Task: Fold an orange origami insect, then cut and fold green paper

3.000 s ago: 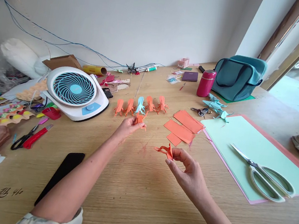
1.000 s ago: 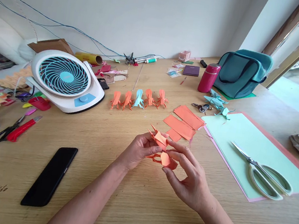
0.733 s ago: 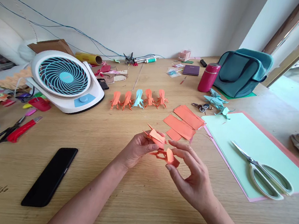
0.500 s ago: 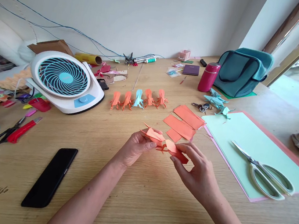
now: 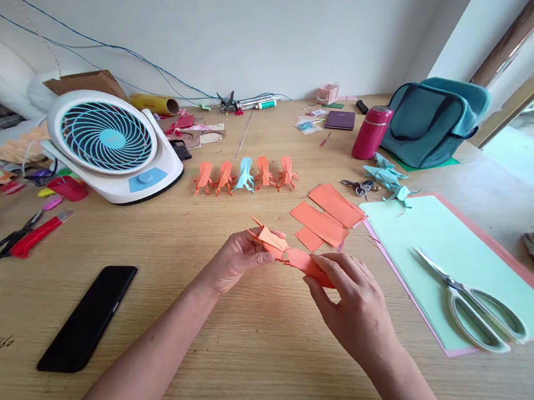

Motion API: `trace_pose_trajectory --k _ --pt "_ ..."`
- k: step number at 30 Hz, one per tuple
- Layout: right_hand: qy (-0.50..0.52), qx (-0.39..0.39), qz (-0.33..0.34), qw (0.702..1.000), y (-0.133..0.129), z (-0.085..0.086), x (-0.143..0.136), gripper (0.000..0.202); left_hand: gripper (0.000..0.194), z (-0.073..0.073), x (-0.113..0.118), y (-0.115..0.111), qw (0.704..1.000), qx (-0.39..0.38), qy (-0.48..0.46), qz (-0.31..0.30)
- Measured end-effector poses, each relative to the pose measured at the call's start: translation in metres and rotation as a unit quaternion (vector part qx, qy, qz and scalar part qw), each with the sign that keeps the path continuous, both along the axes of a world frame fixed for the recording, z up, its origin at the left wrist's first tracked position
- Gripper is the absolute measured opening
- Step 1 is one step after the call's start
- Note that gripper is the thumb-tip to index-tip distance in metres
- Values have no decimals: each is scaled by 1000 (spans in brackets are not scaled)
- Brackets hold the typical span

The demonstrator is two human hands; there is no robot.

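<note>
An orange folded paper figure [image 5: 299,259] is held between both hands above the wooden table [image 5: 224,366]. My left hand [image 5: 233,261] pinches its left part, where thin pointed tips stick out past the fingers. Thumb and fingers of my right hand [image 5: 351,291] grip the wider right end. Behind the hands stands a row of several folded figures, orange ones [image 5: 204,175] and a light blue one [image 5: 245,174]. Flat orange paper pieces [image 5: 319,224] lie just beyond my right hand.
To the left are a white fan [image 5: 107,138], a black phone [image 5: 87,317] and a red cutter [image 5: 38,235]. Scissors [image 5: 468,304] rest on pale green sheets [image 5: 404,246] at the right. Farther back stand a pink bottle [image 5: 372,132] and a teal bag [image 5: 431,127].
My right hand has turned slightly, and the figure's right part now lies flatter and more in line with the left part. The whole view has shifted a little.
</note>
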State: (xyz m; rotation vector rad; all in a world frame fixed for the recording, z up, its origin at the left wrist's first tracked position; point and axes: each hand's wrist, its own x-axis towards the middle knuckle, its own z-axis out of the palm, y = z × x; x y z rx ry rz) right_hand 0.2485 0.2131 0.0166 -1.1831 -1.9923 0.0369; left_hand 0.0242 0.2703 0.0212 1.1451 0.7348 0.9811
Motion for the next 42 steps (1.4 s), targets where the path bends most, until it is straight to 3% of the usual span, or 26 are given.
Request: trace_pose_trajectory --k 19,33,42 --pt "-15 -11 8 1000 -2 -1 -3 16 33 0 1 -2 1000 2 17 -19" --pt "-5 2 -3 1000 -2 -1 -3 16 33 -1 -1 1 999 -5 9 30" --pt "0 -6 5 1000 -1 0 -3 15 36 1 1 -2 1000 -1 7 -5"
